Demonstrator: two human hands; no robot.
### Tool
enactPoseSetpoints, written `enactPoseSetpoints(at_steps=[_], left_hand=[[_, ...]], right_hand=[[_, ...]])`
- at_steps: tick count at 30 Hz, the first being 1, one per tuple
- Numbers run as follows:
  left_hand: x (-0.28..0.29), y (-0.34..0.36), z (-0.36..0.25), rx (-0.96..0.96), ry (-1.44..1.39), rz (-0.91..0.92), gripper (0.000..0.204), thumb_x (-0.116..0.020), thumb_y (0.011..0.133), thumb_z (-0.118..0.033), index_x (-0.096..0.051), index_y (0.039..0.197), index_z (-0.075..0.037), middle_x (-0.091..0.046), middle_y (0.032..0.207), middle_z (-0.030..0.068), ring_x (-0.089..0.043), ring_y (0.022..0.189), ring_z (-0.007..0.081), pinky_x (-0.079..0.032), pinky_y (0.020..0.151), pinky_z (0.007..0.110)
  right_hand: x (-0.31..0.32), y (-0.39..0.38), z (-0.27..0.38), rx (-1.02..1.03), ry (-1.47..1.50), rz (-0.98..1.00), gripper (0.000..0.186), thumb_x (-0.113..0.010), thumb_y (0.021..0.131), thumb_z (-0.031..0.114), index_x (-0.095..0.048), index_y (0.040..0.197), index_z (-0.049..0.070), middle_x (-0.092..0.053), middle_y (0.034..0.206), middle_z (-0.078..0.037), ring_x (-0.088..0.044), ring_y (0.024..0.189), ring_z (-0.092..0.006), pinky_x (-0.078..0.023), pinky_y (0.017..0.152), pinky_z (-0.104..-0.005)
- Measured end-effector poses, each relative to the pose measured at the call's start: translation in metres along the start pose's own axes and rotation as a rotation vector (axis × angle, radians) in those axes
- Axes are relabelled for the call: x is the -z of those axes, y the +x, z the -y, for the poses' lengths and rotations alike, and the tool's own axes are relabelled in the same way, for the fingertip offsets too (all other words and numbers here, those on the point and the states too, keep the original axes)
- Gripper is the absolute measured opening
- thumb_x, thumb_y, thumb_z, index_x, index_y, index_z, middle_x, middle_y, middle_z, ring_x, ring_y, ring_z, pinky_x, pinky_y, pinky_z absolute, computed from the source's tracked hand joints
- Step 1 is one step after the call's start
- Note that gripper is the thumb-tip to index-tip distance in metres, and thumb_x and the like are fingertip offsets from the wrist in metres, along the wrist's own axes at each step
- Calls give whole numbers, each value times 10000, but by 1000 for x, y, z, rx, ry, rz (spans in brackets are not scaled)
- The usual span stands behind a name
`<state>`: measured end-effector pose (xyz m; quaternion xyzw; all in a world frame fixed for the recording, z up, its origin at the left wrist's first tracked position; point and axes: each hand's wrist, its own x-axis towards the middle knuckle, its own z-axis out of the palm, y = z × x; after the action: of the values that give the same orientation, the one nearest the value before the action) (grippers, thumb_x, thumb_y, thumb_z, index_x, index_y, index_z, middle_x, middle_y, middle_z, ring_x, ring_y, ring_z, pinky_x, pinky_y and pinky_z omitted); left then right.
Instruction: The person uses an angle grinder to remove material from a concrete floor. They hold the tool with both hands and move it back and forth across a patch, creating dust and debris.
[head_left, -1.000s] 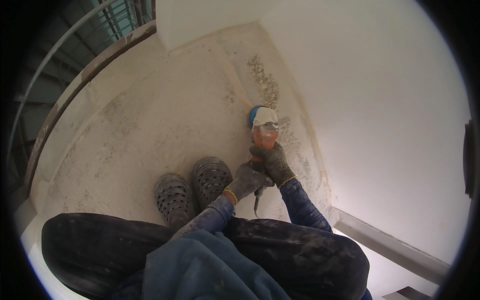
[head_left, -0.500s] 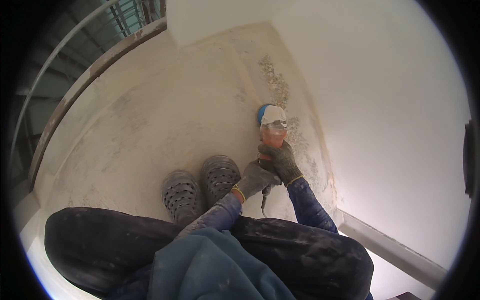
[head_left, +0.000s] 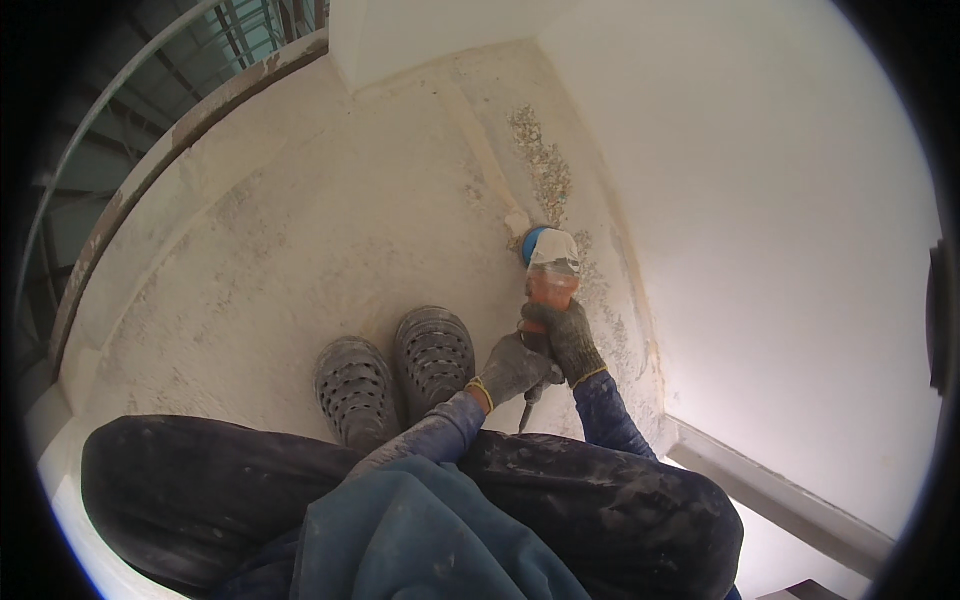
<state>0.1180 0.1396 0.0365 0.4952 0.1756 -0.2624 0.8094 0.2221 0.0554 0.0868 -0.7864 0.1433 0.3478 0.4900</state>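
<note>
An orange angle grinder [head_left: 551,289] with a blue disc guard [head_left: 537,243] and a whitish cover at its head rests against the dusty floor. My right hand [head_left: 570,337], in a dark knit glove, wraps round the grinder's body. Behind it, my gloved left hand [head_left: 519,366] closes round the rear of the handle. A dark power cord [head_left: 528,410] leaves the back end by my left hand. The underside of the disc is hidden. Just beyond the head lies a rough strip of exposed aggregate [head_left: 545,165] in the pale floor.
A white wall [head_left: 760,220] rises along the right, with a ledge [head_left: 780,490] low down. At the far left runs a raised edge [head_left: 130,180] with a metal railing [head_left: 75,165] beyond it. My grey clogs [head_left: 434,352] stand left of the grinder.
The grinder and both hands have shifted slightly toward me. A pale dust patch now shows beside the blue guard, and more of the rough strip is visible. Both hands keep their hold.
</note>
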Motion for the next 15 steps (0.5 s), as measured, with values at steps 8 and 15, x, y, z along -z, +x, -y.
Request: enactPoseSetpoints(at_steps=[8, 15], left_hand=[[-4, 8, 6, 35, 4, -52, 290, -889, 728, -242, -714, 837, -38, -722, 697, 67, -698, 595, 170, -567, 606, 338], [-3, -3, -7, 56, -183, -20, 237, -872, 740, -122, -694, 863, -25, -705, 692, 71, -661, 511, 189, -518, 476, 345]], right_hand=[[8, 5, -13, -25, 64, -23, 372, -826, 843, 90, -674, 1174, 12, -723, 904, -87, -735, 736, -235, -621, 654, -376], [5, 0, -7, -26, 95, 17, 440, -878, 803, 151, -693, 1181, 19, -723, 960, -77, -722, 765, -193, -605, 673, -332]])
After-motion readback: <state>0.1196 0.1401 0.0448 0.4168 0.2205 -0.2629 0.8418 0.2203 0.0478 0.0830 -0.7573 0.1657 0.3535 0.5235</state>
